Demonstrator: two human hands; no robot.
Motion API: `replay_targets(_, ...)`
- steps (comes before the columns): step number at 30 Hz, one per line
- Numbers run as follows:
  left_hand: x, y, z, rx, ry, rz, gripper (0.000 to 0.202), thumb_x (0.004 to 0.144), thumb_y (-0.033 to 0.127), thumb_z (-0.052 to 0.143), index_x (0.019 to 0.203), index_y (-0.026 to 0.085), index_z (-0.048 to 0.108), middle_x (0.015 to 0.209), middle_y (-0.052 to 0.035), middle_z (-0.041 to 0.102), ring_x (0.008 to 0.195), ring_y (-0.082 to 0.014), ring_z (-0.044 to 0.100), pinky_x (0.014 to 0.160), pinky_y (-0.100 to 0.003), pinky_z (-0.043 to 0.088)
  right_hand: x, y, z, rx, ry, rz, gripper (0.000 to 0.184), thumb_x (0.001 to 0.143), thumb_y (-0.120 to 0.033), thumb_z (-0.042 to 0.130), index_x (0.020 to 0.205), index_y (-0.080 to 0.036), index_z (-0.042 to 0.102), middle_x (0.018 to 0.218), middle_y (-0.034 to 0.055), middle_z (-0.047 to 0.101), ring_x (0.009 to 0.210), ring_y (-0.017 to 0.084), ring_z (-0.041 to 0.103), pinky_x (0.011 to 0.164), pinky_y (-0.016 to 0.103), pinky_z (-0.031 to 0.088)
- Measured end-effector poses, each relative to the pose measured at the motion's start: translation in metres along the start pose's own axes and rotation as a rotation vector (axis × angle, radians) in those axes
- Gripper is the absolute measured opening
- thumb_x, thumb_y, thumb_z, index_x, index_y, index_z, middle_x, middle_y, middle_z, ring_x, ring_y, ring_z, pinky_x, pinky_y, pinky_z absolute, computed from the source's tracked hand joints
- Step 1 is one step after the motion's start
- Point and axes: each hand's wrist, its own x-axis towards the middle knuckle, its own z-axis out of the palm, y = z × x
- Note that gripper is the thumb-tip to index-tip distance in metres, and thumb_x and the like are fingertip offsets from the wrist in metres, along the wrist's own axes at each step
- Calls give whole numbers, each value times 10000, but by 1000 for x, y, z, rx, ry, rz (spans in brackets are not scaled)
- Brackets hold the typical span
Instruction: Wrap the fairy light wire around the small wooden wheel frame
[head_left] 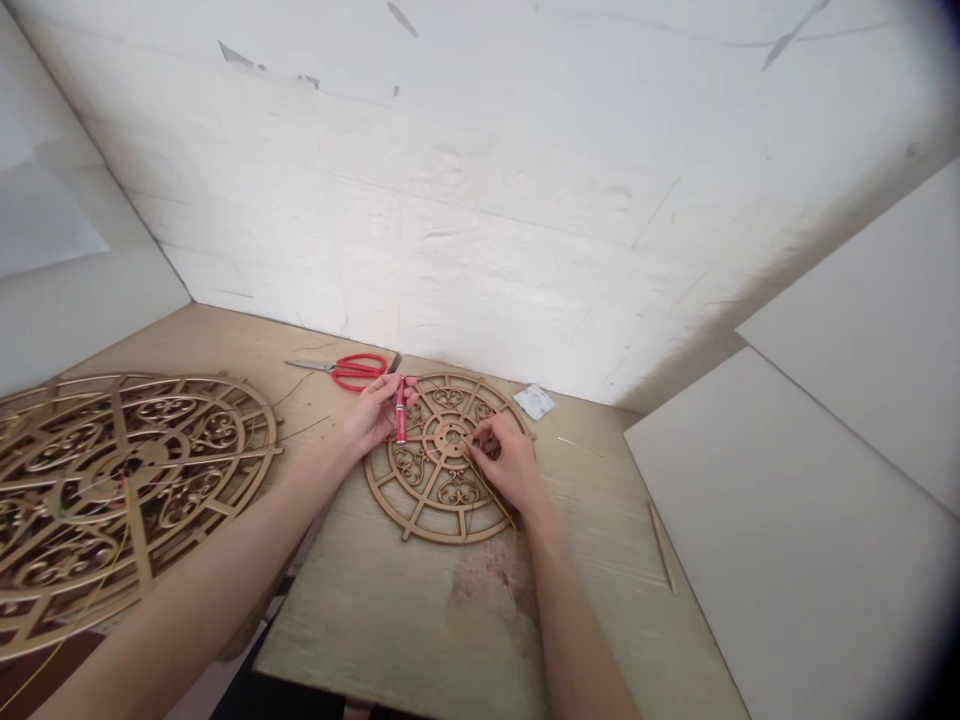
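A small round wooden fretwork disc (435,490) lies flat on the plywood table (450,620). My left hand (373,413) rests at the disc's upper left edge and is closed round a red tube (400,411), held upright. My right hand (508,458) lies over the disc's right half, near the hub. Its fingers pinch a thin wooden stick (491,488) that slants down to the right across the disc.
A much larger fretwork disc (112,480) lies at the left with yellow wire across it. Red-handled scissors (352,370) lie behind my left hand. A small white packet (535,401) sits by the wall. A loose stick (661,546) and grey boards (787,540) are at the right.
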Motion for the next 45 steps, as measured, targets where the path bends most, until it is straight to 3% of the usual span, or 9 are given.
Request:
replay_targets(4, 0, 0, -2, 11, -22, 6, 164, 861, 51, 614, 712, 115, 633, 751, -68, 709, 535, -75, 634, 606, -173, 577, -2, -8, 0, 40, -17, 76, 92, 784, -202, 592, 853, -220, 533, 686, -16, 554, 651, 177, 543, 601, 289, 428)
replay_targets(12, -3, 1, 1, 30, -44, -2, 190, 878, 39, 576, 712, 111, 635, 732, -67, 703, 534, -81, 630, 584, -181, 565, -4, -25, -4, 123, 134, -144, 234, 679, -56, 478, 824, -212, 573, 776, 29, 583, 648, 175, 533, 611, 299, 441)
replay_targets(17, -4, 2, 3, 28, -72, -4, 187, 882, 33, 570, 718, 94, 638, 732, -80, 704, 537, -82, 631, 623, -194, 572, -4, -30, 4, 26, 100, -253, 278, 795, -58, 497, 957, -214, 662, 952, 76, 624, 881, 211, 615, 741, 322, 507)
replay_targets(22, -5, 1, 3, 42, -60, -9, 247, 914, 17, 494, 718, 88, 626, 732, -86, 708, 545, -82, 638, 608, -188, 564, -3, -29, 17, -71, 68, -272, 194, 893, -144, 538, 949, -211, 711, 883, 69, 611, 783, 181, 603, 700, 303, 496)
replay_targets(26, -5, 1, 3, 41, -26, 1, 237, 919, 21, 488, 735, 92, 619, 747, -84, 715, 557, -82, 648, 634, -201, 580, -2, -27, 18, 87, 113, -174, 140, 889, -202, 580, 873, -219, 718, 833, 46, 603, 735, 166, 583, 639, 283, 468)
replay_targets(33, -10, 0, 6, 47, -15, 15, 157, 858, 79, 645, 1002, 125, 603, 800, -70, 726, 556, -87, 641, 596, -202, 577, 3, -15, 7, 579, 452, 157, 206, 827, -328, 659, 998, -214, 667, 838, 17, 659, 728, 157, 567, 659, 280, 460)
replay_targets(37, -22, -3, 10, 161, -179, 29, 403, 813, 117, 707, 1179, 144, 540, 836, -63, 734, 568, -112, 654, 610, -264, 595, 4, -16, 5, 539, 274, 194, 289, 796, -356, 700, 1053, -224, 693, 1018, 60, 727, 905, 204, 636, 787, 337, 491)
replay_targets(40, -31, -6, 12, 238, -293, 41, 506, 780, 159, 747, 1228, 153, 512, 862, -74, 743, 584, -128, 665, 630, -297, 603, 3, -20, 9, 598, 132, 239, 209, 768, -359, 740, 925, -222, 739, 840, 37, 744, 833, 207, 667, 803, 354, 503)
replay_targets(45, -38, -7, 14, 280, -293, 82, 551, 754, 214, 775, 1229, 158, 500, 848, -80, 748, 556, -119, 636, 584, -272, 579, 5, -15, 8, 1053, 291, 354, 194, 711, -374, 804, 799, -216, 734, 662, -27, 677, 663, 133, 628, 738, 291, 522)
